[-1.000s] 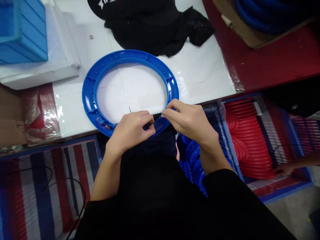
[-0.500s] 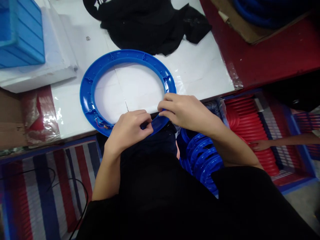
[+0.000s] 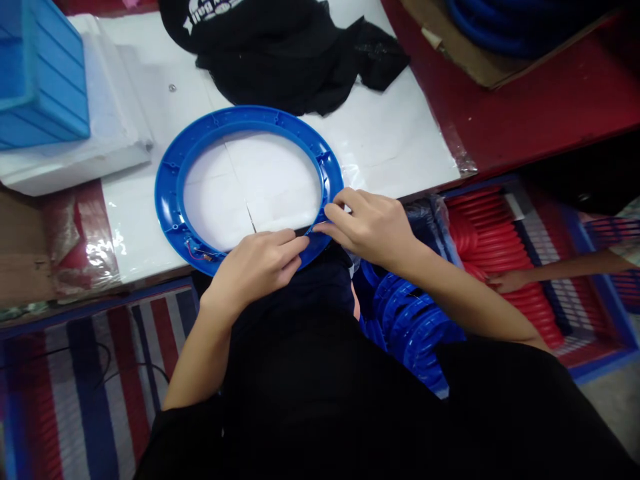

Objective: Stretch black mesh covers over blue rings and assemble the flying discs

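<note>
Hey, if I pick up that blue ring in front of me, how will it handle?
The blue ring is probably stiff, since ribs cross its hollow channel. It looks like moulded plastic, so likely light for its size. Its exposed red wire could snag.

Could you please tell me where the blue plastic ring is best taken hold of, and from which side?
Probably the left stretch of the blue plastic ring, from the left: its open centre lets a grip close across the band, while the left hand and right hand occupy the near side.
</note>
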